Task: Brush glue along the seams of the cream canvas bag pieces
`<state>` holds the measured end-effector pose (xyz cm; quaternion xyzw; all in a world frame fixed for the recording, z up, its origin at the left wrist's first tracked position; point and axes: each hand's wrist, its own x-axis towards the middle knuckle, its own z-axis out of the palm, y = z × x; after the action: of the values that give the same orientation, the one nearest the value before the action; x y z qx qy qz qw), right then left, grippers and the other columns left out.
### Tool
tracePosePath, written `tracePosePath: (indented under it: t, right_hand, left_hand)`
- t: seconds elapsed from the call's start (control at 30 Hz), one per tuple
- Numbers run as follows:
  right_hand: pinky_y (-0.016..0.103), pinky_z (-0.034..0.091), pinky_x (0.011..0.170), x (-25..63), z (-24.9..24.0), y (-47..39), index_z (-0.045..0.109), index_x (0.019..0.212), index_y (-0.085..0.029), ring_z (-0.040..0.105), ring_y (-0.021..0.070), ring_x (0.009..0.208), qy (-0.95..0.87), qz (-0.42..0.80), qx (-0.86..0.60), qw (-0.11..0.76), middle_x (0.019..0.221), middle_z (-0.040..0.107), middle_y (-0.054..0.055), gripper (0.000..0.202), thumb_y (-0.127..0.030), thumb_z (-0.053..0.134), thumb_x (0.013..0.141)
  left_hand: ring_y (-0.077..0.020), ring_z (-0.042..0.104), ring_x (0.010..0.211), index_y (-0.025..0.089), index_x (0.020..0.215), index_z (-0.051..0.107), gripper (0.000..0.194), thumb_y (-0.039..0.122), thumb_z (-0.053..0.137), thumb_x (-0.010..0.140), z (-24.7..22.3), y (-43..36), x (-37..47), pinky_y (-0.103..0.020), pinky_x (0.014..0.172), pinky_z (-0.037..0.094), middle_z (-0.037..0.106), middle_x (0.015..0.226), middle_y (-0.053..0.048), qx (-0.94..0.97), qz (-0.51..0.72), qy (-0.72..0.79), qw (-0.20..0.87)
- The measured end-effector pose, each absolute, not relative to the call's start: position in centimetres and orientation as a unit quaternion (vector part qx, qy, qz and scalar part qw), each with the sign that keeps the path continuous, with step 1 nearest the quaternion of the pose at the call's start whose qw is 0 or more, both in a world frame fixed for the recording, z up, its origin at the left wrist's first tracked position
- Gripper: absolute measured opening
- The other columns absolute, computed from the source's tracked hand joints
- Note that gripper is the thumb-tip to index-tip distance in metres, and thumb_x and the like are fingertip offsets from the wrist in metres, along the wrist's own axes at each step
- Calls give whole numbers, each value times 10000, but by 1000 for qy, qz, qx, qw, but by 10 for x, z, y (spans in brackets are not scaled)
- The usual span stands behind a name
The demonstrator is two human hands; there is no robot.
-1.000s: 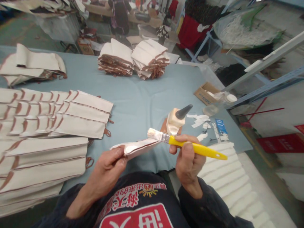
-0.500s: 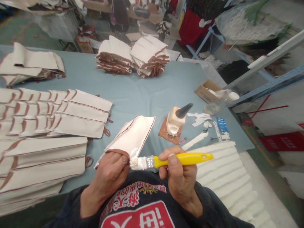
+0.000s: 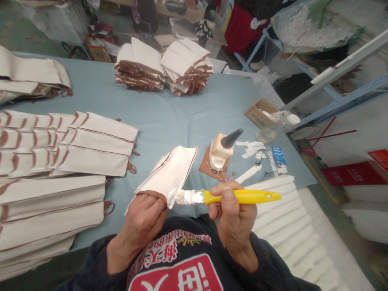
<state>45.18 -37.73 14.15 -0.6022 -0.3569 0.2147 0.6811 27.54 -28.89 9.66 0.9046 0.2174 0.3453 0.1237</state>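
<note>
Left fingertips (image 3: pixel 162 204) hidden inside fabric piece (image 3: pixel 171 167); background person (image 3: pixel 145 16) cropped, seemingly blurred.

– What is the wide table under a smooth blue-grey cover (image 3: pixel 224 101) holding at its far side?
– Two side-by-side stacks of cream, brown-edged fabric pieces (image 3: pixel 184 60) are sitting there, and a folded cream fabric bundle (image 3: pixel 33 70) is lying to their left.
– And nearer, on the left?
– Overlapping rows of cream fabric pieces with brown trim (image 3: pixel 97 139) are spreading across it, brown loops showing at their right ends.
– What about the right?
– A flat brown square pad (image 3: pixel 206 165) is lying there, and a cream bottle with a dark conical nozzle (image 3: pixel 220 151) is standing on it. Loose white strips (image 3: pixel 248 173) are lying beside a small blue-and-white card (image 3: pixel 277 155). Beyond them, an open brown cardboard box (image 3: pixel 257 115) is resting near a clear, white-lidded jar (image 3: pixel 266 134).
</note>
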Motion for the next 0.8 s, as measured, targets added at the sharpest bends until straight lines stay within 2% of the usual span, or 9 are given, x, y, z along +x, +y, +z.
tracePosePath:
  t: [0.13,0.27,0.4,0.53,0.63,0.73,0.8]
  right_hand:
    - [150,456,396,455,135,-373,686,844,-197,525,73,352,-372,215,-610,666,460,553,-83,286,-378,591,1044]
    - [154,431,366,443,139,-383,679,847,-194,488,71,314,-377,284,-595,651,445,540,-87,288,-374,581,1050]
    - [166,403,339,449,145,-384,673,820,-191,461,77,298,-351,284,-596,664,425,525,-85,336,-426,586,1043]
    - [185,424,356,470,141,-374,678,804,-194,471,90,323,-313,244,-613,684,416,510,-85,361,-473,606,1021]
    - [183,443,379,477,138,-366,674,782,-198,474,84,335,-296,193,-604,715,411,501,-90,374,-505,638,992]
    - [180,443,375,473,135,-359,681,793,-195,489,84,332,-302,182,-592,725,415,521,-87,368,-500,634,993]
    - [181,450,371,468,132,-354,684,817,-196,517,89,334,-307,189,-581,730,426,543,-87,344,-478,627,1004]
  left_hand:
    - [-185,571,559,210,714,598,297,18,522,927,94,-289,277,-320,563,411,653,621,-31,902,345,223,133]
    - [-182,547,546,223,676,570,330,-16,470,881,93,-289,279,-317,556,397,620,595,-18,904,341,220,132]
    - [-177,549,562,224,669,573,313,1,492,873,95,-292,283,-309,564,396,631,604,-15,893,354,226,162]
    - [-149,512,528,226,619,560,305,101,545,896,96,-295,283,-288,600,436,563,559,29,800,365,343,330]
    - [-126,443,482,212,684,617,249,223,570,928,97,-294,282,-251,514,395,492,530,60,673,336,463,469]
    - [-111,424,493,198,721,634,193,332,666,856,100,-292,283,-214,475,350,480,525,69,507,337,528,592]
    - [-100,412,476,198,738,627,203,368,718,804,103,-293,287,-201,465,339,472,511,79,435,343,536,637]
